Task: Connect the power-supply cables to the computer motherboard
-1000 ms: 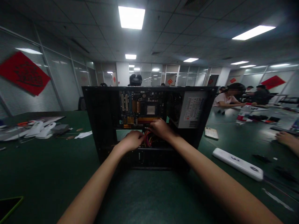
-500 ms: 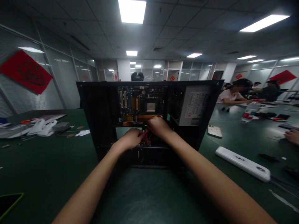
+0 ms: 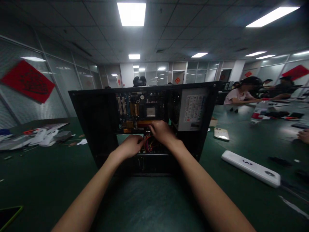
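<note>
An open black computer case (image 3: 96, 125) stands on a green table (image 3: 48, 180) in front of me. Inside it I see a motherboard (image 3: 140, 111) and a grey power supply (image 3: 193, 111). Both my arms reach into the case. My left hand (image 3: 129, 146) is curled closed beside a bundle of red and coloured cables (image 3: 148, 145) at the bottom. My right hand (image 3: 161, 132) is closed over the top of the same bundle, just below the motherboard. What the fingers grip is hidden behind the hands.
A white power strip (image 3: 251, 168) lies to the right, a phone (image 3: 221, 133) beyond it, a water bottle (image 3: 258, 114) further back. White parts and papers (image 3: 38, 137) lie at the left. A dark phone (image 3: 8, 215) sits at the bottom left. People sit at the far right; another person's hand (image 3: 304, 135) rests at the edge.
The view has shifted so the case sits a little further left and tilted. Both hands stay at the cable bundle, moved slightly left with it.
</note>
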`<act>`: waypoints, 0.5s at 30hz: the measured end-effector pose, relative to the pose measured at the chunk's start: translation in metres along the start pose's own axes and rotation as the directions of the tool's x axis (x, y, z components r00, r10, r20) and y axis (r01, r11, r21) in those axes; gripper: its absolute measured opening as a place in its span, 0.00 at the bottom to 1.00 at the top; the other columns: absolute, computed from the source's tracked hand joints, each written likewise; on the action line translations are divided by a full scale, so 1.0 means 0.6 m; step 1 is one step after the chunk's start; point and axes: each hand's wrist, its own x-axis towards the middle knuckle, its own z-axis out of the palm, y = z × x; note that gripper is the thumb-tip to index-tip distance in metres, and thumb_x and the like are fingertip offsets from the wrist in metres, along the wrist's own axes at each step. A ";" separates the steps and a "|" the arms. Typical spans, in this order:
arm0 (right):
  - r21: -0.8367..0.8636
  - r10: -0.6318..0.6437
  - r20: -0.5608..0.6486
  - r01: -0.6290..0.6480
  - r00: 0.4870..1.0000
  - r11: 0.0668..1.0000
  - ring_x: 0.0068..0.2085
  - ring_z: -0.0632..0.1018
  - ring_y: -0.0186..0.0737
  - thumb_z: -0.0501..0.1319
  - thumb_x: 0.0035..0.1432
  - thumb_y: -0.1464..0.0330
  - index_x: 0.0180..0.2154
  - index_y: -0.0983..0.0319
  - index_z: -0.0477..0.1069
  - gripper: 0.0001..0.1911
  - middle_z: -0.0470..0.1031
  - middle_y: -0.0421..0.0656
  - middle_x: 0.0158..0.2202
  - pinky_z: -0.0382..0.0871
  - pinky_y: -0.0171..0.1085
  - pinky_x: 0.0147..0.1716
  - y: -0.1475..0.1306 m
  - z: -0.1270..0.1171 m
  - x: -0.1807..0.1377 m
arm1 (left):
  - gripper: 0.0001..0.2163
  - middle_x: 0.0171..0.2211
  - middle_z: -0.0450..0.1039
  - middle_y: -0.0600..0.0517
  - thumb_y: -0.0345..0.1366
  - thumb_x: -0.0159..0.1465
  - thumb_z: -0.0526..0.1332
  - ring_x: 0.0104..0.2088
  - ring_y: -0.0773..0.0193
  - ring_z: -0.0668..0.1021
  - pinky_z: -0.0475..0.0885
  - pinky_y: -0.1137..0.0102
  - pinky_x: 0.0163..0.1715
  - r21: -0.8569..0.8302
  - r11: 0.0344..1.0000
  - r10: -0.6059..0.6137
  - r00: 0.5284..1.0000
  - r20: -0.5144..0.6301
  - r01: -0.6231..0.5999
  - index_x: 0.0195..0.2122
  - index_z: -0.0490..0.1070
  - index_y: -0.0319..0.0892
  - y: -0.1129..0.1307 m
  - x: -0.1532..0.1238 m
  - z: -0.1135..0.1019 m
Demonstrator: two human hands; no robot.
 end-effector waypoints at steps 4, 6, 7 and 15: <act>0.067 -0.127 -0.130 0.136 0.983 0.988 0.40 0.79 0.43 0.49 0.70 0.67 0.39 0.64 0.73 0.15 0.79 0.49 0.38 0.68 0.37 0.39 -0.030 -0.052 -0.020 | 0.14 0.39 0.78 0.41 0.40 0.70 0.48 0.37 0.54 0.79 0.66 0.66 0.33 0.101 0.991 -0.069 0.987 -0.144 0.084 0.39 0.71 0.40 0.006 0.000 0.003; 0.121 -0.216 -0.339 0.270 0.916 0.955 0.38 0.79 0.39 0.50 0.71 0.66 0.37 0.63 0.72 0.15 0.78 0.45 0.36 0.67 0.35 0.38 -0.042 -0.094 -0.038 | 0.15 0.39 0.78 0.39 0.41 0.71 0.47 0.37 0.51 0.80 0.66 0.65 0.32 0.165 0.976 -0.108 0.973 -0.206 0.143 0.44 0.70 0.40 0.017 -0.002 0.003; 0.140 -0.244 -0.474 0.346 0.846 0.928 0.37 0.78 0.37 0.50 0.71 0.65 0.36 0.63 0.72 0.16 0.78 0.43 0.35 0.67 0.35 0.38 -0.047 -0.116 -0.049 | 0.16 0.39 0.78 0.39 0.42 0.71 0.46 0.36 0.50 0.80 0.66 0.64 0.32 0.197 0.966 -0.119 0.965 -0.233 0.166 0.45 0.70 0.40 0.025 -0.003 0.004; 0.295 0.348 -0.936 0.627 0.040 0.721 0.19 0.65 0.29 0.53 0.68 0.69 0.24 0.57 0.65 0.18 0.60 0.34 0.19 0.58 0.32 0.20 0.011 -0.226 -0.087 | 0.22 0.34 0.79 0.45 0.48 0.73 0.44 0.35 0.53 0.80 0.68 0.65 0.33 0.330 0.926 0.242 0.958 -0.154 -0.181 0.37 0.73 0.42 0.082 -0.020 0.028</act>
